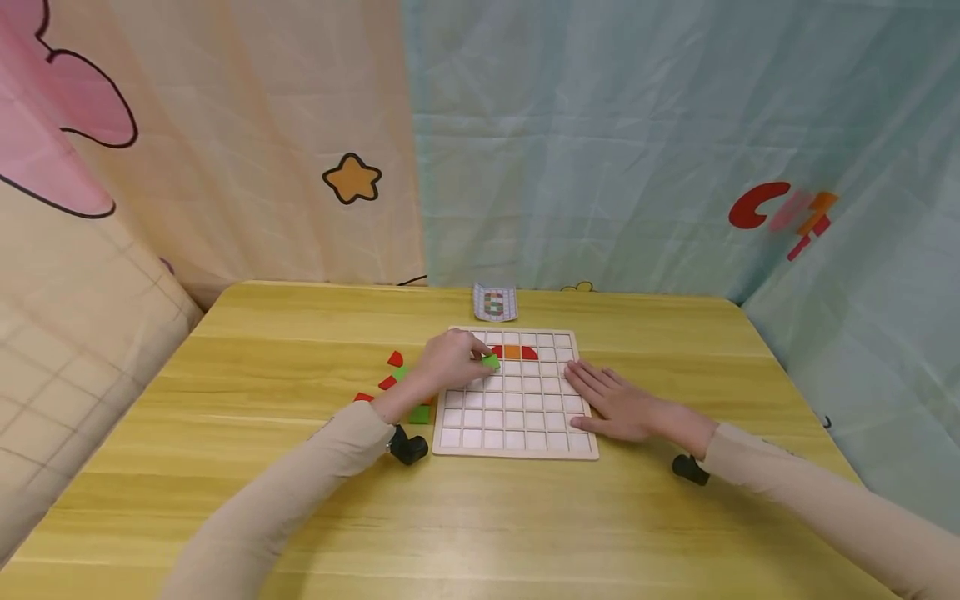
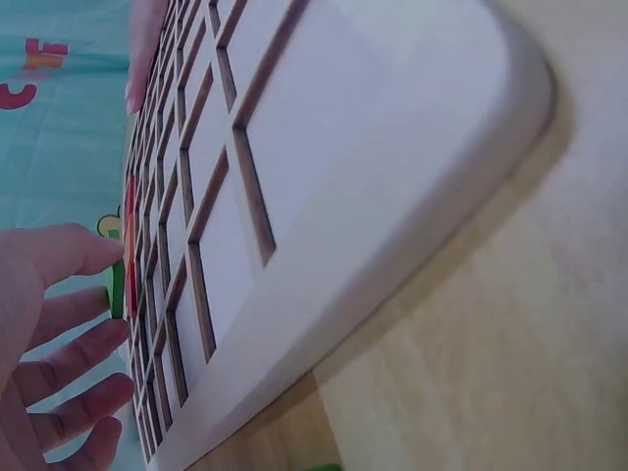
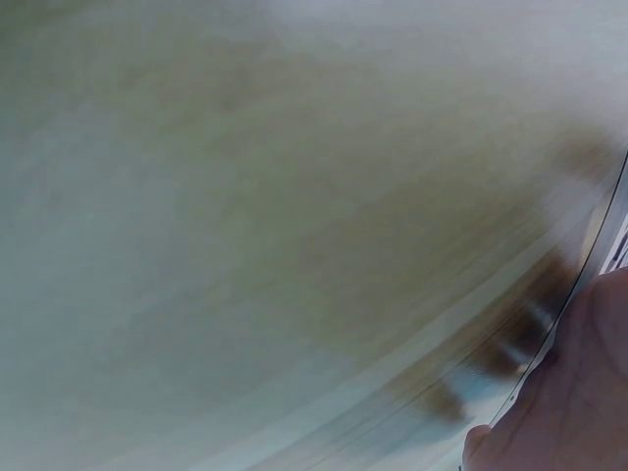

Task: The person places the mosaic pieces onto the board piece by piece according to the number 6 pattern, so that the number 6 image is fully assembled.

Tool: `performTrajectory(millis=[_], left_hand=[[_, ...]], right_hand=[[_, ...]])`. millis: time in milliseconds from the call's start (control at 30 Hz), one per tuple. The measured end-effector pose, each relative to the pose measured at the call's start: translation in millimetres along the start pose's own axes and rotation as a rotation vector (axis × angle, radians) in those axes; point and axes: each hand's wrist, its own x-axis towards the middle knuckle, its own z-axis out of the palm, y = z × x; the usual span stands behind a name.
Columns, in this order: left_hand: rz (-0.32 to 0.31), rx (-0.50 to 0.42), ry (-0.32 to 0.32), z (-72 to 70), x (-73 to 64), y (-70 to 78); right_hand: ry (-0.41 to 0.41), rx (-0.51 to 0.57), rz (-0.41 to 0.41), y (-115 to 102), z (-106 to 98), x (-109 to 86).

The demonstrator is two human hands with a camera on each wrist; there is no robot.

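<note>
A wooden grid board with pale square cells lies on the table. Near its top row sit an orange square tile and, on either side, red quarter-round tiles. My left hand pinches a green square tile between thumb and fingertips, close over the cell just below the left red tile. In the left wrist view that green tile stands edge-on, the other fingers loosely spread. With fingers straight, my right hand rests at the board's right edge.
Loose red pieces and green pieces lie left of the board, some partly behind the left forearm. A small printed pattern card lies beyond the board. Curtains hang behind the wooden table.
</note>
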Motion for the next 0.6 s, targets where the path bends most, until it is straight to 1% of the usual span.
performTrajectory(millis=[100,233,400,600], left_hand=[[0.000,-0.002,0.000,4.3,0.8,0.7],[0.006,0.002,0.019,7.5,1.4,1.0],[0.022,-0.001,0.029,8.4,2.6,1.6],[0.039,-0.024,0.019,7.4,2.5,1.7]], right_hand=[[-0.006,0.003,0.003,0.2,1.5,-0.9],[-0.022,0.006,0.020,0.2,1.4,-0.8],[-0.041,-0.006,0.044,0.7,-0.5,-0.3],[-0.027,0.001,0.038,2.6,0.4,1.0]])
